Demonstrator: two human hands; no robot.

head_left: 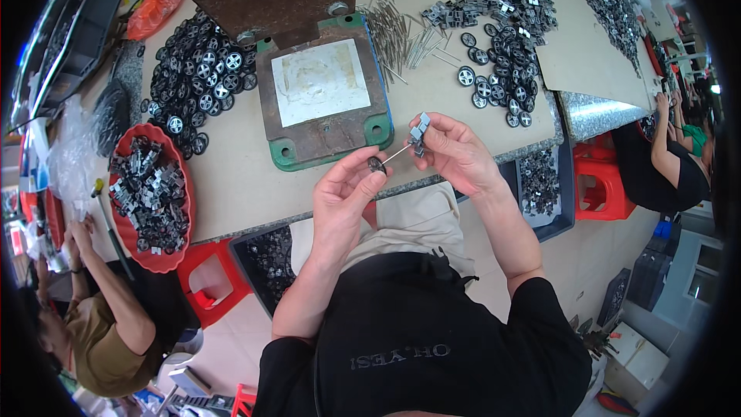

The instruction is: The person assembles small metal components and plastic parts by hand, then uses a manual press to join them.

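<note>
Pinching a black wheel [377, 164], the left hand [347, 185] faces the right hand [461, 154], which grips a grey part [419, 133]; a thin metal rod [397, 154] runs between both pieces, near the tabletop [231, 194] edge.

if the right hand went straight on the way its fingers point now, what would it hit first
Probably the near right corner of the green-edged metal base, ahead and to the left of the right hand; depth is unclear, so it might pass above.

On my feed I read one line of grey capitals [400, 356], upside down, on the black T-shirt [451, 316].
</note>
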